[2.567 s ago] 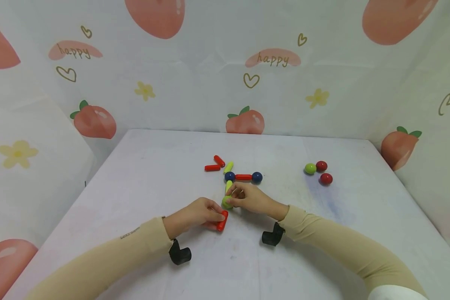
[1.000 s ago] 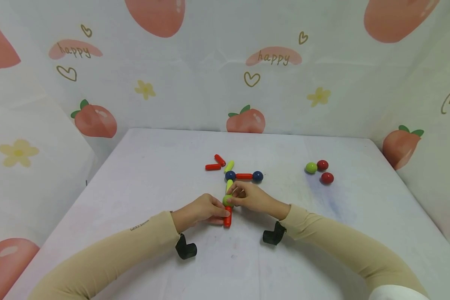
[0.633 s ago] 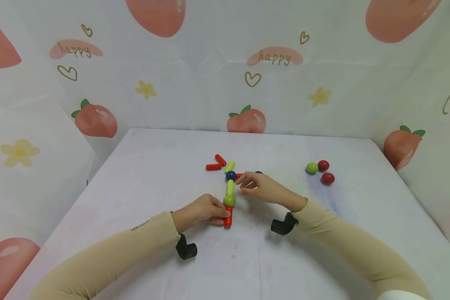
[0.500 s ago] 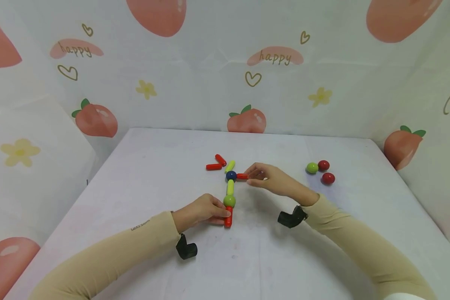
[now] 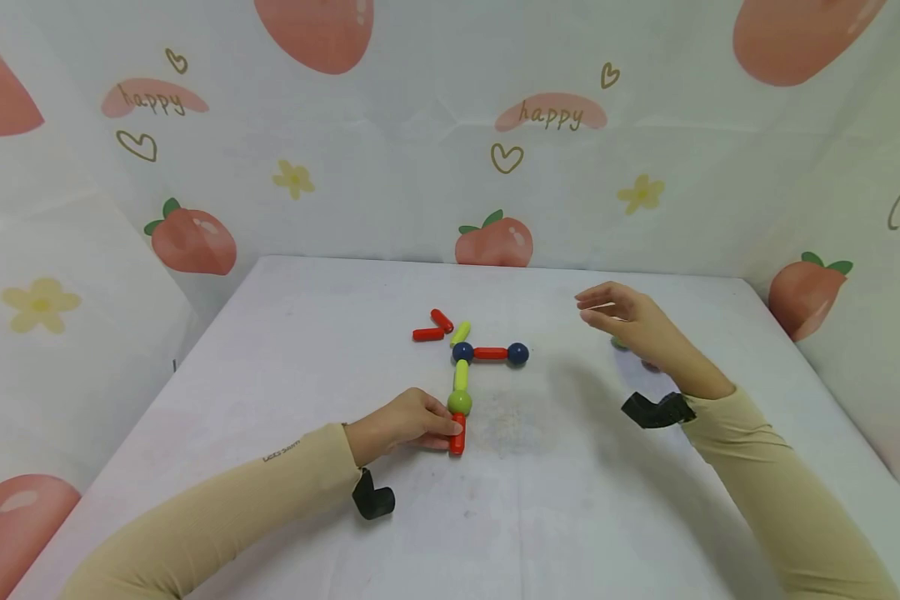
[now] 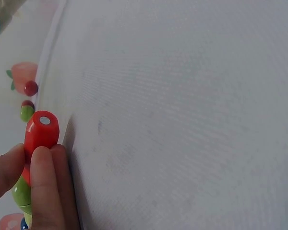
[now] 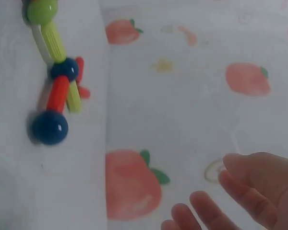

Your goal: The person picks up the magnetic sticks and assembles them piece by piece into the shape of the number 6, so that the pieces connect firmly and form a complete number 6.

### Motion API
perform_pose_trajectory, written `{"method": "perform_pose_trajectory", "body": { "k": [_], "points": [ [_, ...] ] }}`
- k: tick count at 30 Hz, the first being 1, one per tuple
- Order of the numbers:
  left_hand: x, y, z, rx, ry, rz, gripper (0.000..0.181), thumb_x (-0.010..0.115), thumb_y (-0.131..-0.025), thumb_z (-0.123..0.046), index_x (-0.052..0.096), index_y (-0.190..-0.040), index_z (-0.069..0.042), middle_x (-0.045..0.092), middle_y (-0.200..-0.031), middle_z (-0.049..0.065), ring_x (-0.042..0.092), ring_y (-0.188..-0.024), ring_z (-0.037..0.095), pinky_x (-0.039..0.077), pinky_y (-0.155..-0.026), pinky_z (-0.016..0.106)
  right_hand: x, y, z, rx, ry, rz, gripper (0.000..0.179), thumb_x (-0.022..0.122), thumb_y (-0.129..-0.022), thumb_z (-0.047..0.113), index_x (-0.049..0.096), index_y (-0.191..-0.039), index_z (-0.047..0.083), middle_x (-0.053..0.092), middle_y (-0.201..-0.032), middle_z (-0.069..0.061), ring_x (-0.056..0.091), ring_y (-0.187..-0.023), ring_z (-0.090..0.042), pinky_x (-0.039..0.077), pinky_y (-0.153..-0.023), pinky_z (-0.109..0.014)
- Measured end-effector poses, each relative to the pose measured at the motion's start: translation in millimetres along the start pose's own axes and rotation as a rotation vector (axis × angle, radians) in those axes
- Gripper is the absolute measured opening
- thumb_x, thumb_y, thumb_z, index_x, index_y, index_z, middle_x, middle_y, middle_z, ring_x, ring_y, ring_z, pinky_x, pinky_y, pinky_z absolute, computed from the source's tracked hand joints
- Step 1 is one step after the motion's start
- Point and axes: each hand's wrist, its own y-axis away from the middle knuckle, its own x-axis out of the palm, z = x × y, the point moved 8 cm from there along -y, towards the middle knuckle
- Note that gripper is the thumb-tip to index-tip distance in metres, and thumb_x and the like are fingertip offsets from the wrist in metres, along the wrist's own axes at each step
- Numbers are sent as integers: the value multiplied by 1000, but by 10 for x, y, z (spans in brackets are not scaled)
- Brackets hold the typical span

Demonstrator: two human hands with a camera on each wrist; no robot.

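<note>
My left hand [image 5: 408,422] pinches a red magnetic rod [image 5: 457,443] between thumb and fingers. A metal disc shows on the rod's near end in the left wrist view. Its far end meets a green ball [image 5: 460,403]. From that ball a yellow-green rod [image 5: 461,376] runs to a dark blue ball [image 5: 462,353], then a red rod [image 5: 491,353] leads right to a second blue ball [image 5: 518,355]. Raised above the table's right side, my right hand [image 5: 640,332] holds nothing, its fingers loosely bent. Below it, a green ball [image 5: 619,342] and a red ball [image 5: 650,367] are partly covered.
Behind the joined pieces lie two loose red rods [image 5: 428,334] and a yellow-green rod [image 5: 461,332], its end close to the blue ball. The white table [image 5: 330,325] backs onto a printed cloth [image 5: 390,167]. Black camera mounts [image 5: 375,502] hang at both wrists.
My left hand brought the red rod up against the green ball. My right hand let go of that ball, passed over the right blue ball, then rose away to the right.
</note>
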Motion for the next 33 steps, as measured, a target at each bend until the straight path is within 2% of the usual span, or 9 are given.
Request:
{"method": "perform_pose_trajectory", "body": {
  "k": [3,6,11,17,19,21,24,26,33],
  "points": [
    [-8,-11,13,-7,4,-5,24,72,-81,-15,67,-100,-2,65,-92,8,64,-66,9,54,-64,19,-150,59,-98,13,-8,-71,36,57,-92,33,54,-122,12,60,-117,9,58,-98,6,44,-84,-14],
    [-17,-17,16,-4,2,-8,24,72,-81,-15,67,-100,-2,65,-92,8,64,-66,9,54,-64,18,-252,110,-210,11,-7,-140,36,57,-93,32,53,-121,10,59,-113,12,54,-93,13,42,-80,-7],
    [-21,-26,21,-5,-3,-10,24,72,-81,-17,67,-100,-3,65,-91,7,63,-65,9,54,-63,18,-359,202,-463,52,24,-252,37,55,-94,30,51,-123,8,60,-116,0,51,-90,16,45,-73,-5],
    [-14,-24,17,-10,-8,-13,24,73,-80,-16,67,-100,-3,64,-90,6,63,-65,9,54,-63,18,-427,284,-727,65,84,-301,35,54,-94,23,52,-122,2,58,-118,-17,46,-88,19,39,-76,0],
    [-10,-20,15,-11,-10,-14,25,73,-80,-16,67,-100,-3,64,-90,6,63,-65,9,54,-63,18,-440,302,-807,76,109,-299,36,55,-94,23,52,-122,0,58,-118,-20,48,-91,15,38,-77,0],
    [-11,-19,15,-12,-14,-16,25,73,-80,-16,67,-100,-3,64,-91,6,63,-66,9,54,-63,18,-439,316,-890,106,129,-280,38,55,-94,25,51,-122,-1,57,-119,-22,56,-99,0,44,-83,-11],
    [-14,-16,13,-10,-17,-19,25,73,-80,-16,67,-100,-3,64,-91,6,63,-66,9,54,-63,18,-422,326,-1023,170,144,-228,42,56,-93,29,50,-122,-2,54,-123,-26,57,-112,-31,49,-91,-37],
    [-15,-18,16,-11,-20,-20,25,73,-80,-17,68,-99,-3,65,-91,6,64,-66,9,54,-64,18,-397,327,-1108,212,136,-181,45,56,-93,29,48,-123,-3,50,-126,-29,49,-119,-45,44,-94,-55],
    [-19,-29,18,-3,-24,-21,24,73,-80,-19,68,-98,-4,65,-90,6,64,-66,9,53,-64,18,-328,328,-1302,290,136,-54,48,59,-91,27,46,-125,-3,47,-130,-31,46,-121,-46,42,-97,-55]
  ]
}}
